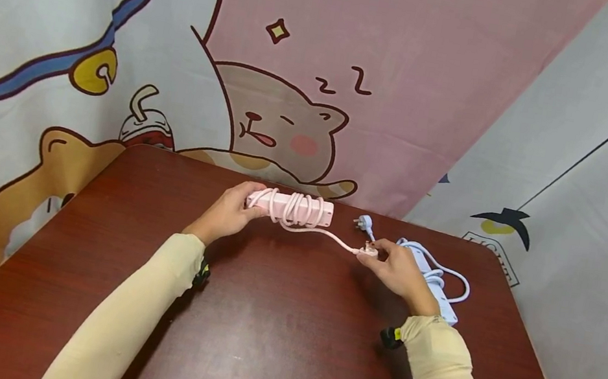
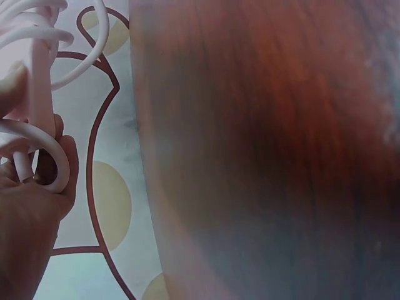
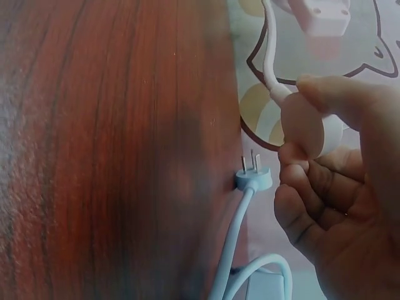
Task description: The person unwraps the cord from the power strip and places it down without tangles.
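Observation:
A pink power strip [image 1: 309, 211] with its cord wound several times around it is held up above the far part of the table. My left hand [image 1: 232, 208] grips its left end; in the left wrist view the thumb lies on its face and a loop of cord [image 2: 59, 165] hangs by the fingers. A free length of cord runs right to the pink plug [image 3: 302, 125], which my right hand [image 1: 395, 270] pinches between thumb and fingers. Close to the right hand lie a blue power strip [image 1: 442, 305] and its three-pin plug [image 1: 364, 223].
The dark red-brown wooden table [image 1: 258, 340] reaches back to a cartoon-printed cloth [image 1: 416, 69] hanging behind it. The blue strip's cord [image 1: 463, 285] loops out over the table's right side. Both forearms wear pale sleeves with dark wrist cameras [image 1: 390, 338].

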{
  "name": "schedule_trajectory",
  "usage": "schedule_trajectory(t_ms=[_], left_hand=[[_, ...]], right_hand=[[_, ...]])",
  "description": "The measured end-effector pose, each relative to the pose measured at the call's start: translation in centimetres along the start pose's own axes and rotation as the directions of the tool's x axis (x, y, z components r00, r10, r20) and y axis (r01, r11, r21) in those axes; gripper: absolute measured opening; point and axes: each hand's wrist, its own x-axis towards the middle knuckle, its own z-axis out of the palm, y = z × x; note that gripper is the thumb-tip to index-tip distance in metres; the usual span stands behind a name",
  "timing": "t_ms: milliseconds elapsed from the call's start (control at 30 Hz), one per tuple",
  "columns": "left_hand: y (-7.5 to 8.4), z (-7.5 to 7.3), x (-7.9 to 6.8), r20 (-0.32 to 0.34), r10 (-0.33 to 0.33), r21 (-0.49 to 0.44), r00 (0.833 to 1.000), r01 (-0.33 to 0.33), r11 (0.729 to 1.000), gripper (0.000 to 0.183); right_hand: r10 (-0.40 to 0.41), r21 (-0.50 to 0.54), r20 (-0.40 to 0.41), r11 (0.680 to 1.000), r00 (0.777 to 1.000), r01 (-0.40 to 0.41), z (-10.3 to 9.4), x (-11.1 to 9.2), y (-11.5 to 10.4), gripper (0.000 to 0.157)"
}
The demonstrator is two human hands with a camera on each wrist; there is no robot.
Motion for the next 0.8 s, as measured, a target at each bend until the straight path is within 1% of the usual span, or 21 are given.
schedule_trajectory(t_ms=[233,333,467,600,733,800], left_hand=[[0.1,0.2,-0.1,0.011,0.010,0.007,1.000,-0.010,1.000,0.048],[0.1,0.4,-0.2,0.022,0.013,0.014,1.000,-0.014,1.000,0.047],[0.1,0.4,-0.2,0.029,0.023,0.017,0.999,-0.024,1.000,0.046],[0.1,0.4,-0.2,0.028,0.042,0.024,0.999,-0.043,0.999,0.045],[0.1,0.3,-0.2,0.044,0.039,0.032,0.998,-0.041,0.999,0.044],[0.1,0.3,-0.3,0.053,0.035,0.033,0.998,-0.037,0.999,0.044]], right_hand=[[0.063,-0.023,-0.002,0.998,0.998,-0.063,-0.3,0.4,0.4,0.048],[0.082,-0.027,-0.005,0.996,0.997,-0.082,-0.5,0.5,0.4,0.046],[0.091,-0.021,-0.031,0.996,0.995,-0.091,-0.7,0.7,0.4,0.042],[0.106,-0.014,-0.058,0.994,0.993,-0.107,-0.8,1.0,0.3,0.043],[0.128,-0.010,-0.073,0.992,0.989,-0.129,-0.8,1.1,0.5,0.043],[0.134,-0.006,-0.093,0.991,0.987,-0.135,-0.8,1.1,0.6,0.045]])
